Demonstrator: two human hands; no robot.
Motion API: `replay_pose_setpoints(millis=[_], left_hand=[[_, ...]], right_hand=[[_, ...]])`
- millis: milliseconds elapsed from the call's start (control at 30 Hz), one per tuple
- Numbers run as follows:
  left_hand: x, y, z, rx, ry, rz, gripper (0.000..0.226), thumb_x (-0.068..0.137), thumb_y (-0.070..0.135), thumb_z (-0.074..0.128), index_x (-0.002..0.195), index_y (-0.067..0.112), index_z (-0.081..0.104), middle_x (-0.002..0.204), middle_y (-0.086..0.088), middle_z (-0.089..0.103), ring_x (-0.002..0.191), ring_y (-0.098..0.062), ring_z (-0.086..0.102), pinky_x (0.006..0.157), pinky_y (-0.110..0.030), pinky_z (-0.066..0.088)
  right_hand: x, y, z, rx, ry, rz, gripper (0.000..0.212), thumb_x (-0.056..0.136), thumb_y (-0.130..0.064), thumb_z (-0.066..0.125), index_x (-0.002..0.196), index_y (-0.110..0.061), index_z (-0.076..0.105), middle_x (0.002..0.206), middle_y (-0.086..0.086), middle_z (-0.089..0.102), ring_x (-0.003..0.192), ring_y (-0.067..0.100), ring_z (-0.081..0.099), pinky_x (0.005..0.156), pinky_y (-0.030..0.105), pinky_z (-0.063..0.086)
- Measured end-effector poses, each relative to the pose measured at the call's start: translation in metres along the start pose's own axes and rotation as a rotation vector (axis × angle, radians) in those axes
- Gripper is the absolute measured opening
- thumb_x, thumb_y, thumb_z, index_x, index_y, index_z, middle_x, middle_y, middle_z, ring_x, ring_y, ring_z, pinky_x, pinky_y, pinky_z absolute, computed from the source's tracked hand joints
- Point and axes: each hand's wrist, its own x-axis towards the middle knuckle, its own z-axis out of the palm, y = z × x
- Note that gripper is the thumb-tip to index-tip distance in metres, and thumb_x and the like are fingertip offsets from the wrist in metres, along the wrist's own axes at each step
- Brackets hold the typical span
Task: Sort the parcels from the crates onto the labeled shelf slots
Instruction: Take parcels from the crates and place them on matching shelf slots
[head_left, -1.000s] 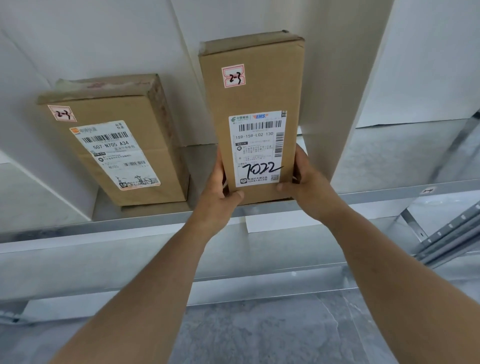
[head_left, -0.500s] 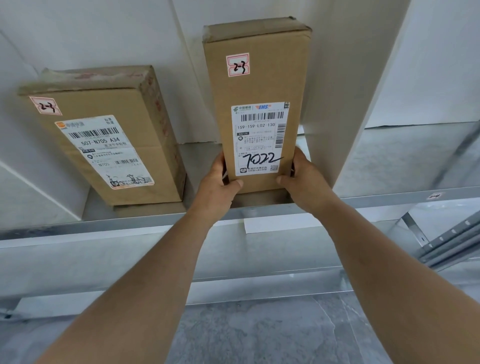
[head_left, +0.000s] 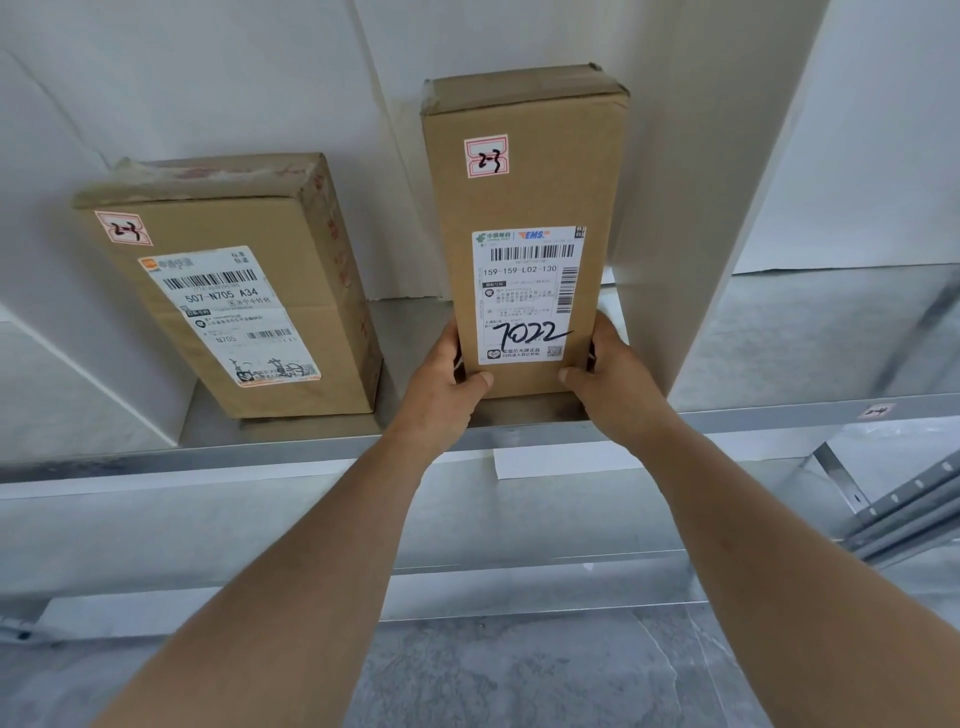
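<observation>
Tall parcel (head_left: 524, 208) marked 2-3, upright near the shelf (head_left: 311, 449) front edge beside a white divider (head_left: 691, 208), its base clasped by left hand (head_left: 441, 384) and right hand (head_left: 618, 379), label outward, presumably for steadying alongside another 2-3 parcel (head_left: 249, 312).

Two brown boxes (head_left: 524, 202) (head_left: 291, 291), white barcode labels (head_left: 524, 291), red-bordered tags (head_left: 485, 156); grey metal shelf (head_left: 208, 457); perhaps grey marbled floor (head_left: 519, 675).

Small print on tall parcel's label (head_left: 524, 296) unreadable, shelf-edge tag (head_left: 877, 411) blurred, both forearms cut off below
</observation>
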Motion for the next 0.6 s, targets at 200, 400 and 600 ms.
replay_pose_setpoints(millis=[200, 400, 600], left_hand=[[0.003, -0.003, -0.002, -0.012, 0.0, -0.007, 0.065, 0.095, 0.003, 0.055, 0.149, 0.03, 0.03, 0.121, 0.018, 0.054, 0.117, 0.0, 0.044, 0.096, -0.018, 0.035], [0.004, -0.001, -0.006, -0.023, -0.022, -0.027, 0.074, 0.092, 0.001, 0.059, 0.151, 0.029, 0.023, 0.145, 0.007, 0.048, 0.135, -0.013, 0.042, 0.101, -0.023, 0.035], [-0.002, 0.0, -0.01, -0.062, -0.004, -0.064, 0.094, 0.091, 0.008, 0.064, 0.155, 0.034, 0.0, 0.161, 0.001, 0.023, 0.148, -0.021, 0.022, 0.118, -0.043, 0.026]], right_hand=[[0.0, -0.001, 0.001, 0.007, 0.005, 0.018, 0.067, 0.094, 0.001, 0.048, 0.149, -0.031, 0.027, 0.122, -0.017, 0.054, 0.108, 0.01, 0.052, 0.08, 0.018, 0.041], [-0.003, -0.008, 0.001, 0.01, 0.02, 0.035, 0.071, 0.093, 0.0, 0.049, 0.152, -0.026, 0.02, 0.134, -0.01, 0.054, 0.11, 0.013, 0.052, 0.086, 0.026, 0.044], [-0.01, -0.016, 0.0, -0.039, 0.043, 0.018, 0.064, 0.091, 0.003, 0.05, 0.145, -0.025, 0.029, 0.126, -0.015, 0.052, 0.109, 0.008, 0.049, 0.087, 0.024, 0.042]])
